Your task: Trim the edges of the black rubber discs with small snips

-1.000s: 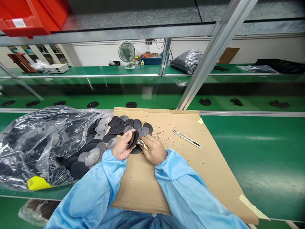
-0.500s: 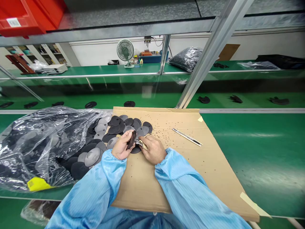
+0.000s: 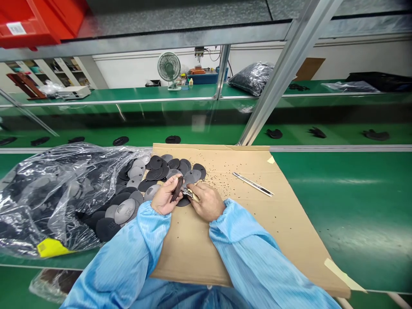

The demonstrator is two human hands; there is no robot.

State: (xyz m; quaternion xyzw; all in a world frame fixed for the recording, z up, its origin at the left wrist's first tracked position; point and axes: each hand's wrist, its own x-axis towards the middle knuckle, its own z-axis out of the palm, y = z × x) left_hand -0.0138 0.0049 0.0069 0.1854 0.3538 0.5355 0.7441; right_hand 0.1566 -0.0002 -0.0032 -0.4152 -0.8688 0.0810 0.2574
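Observation:
My left hand (image 3: pixel 165 197) grips a black oval disc (image 3: pixel 177 189), tilted up nearly edge-on. In my right hand (image 3: pixel 207 201) is a pair of nippers (image 3: pixel 190 195) with metal jaws and yellowish handles. The jaws are at the disc's right side; whether they touch it I cannot tell. Just beneath the hands another black disc (image 3: pixel 183 201) lies on the cardboard sheet (image 3: pixel 199 253). To the left and behind, a heap of black and grey oval discs (image 3: pixel 125 211) spreads out of a clear plastic bag (image 3: pixel 48 193).
A slim cutter knife (image 3: pixel 253 184) lies on the cardboard to the right, near scattered black crumbs (image 3: pixel 222 180). Black parts (image 3: pixel 173 139) sit spaced along the green conveyor (image 3: pixel 206 137) behind. A metal post (image 3: pixel 273 77) slants up at right; a red bin (image 3: pixel 41 21) is overhead.
My hands, the disc and the nippers stay almost in place. The black parts on the conveyor have shifted slightly left.

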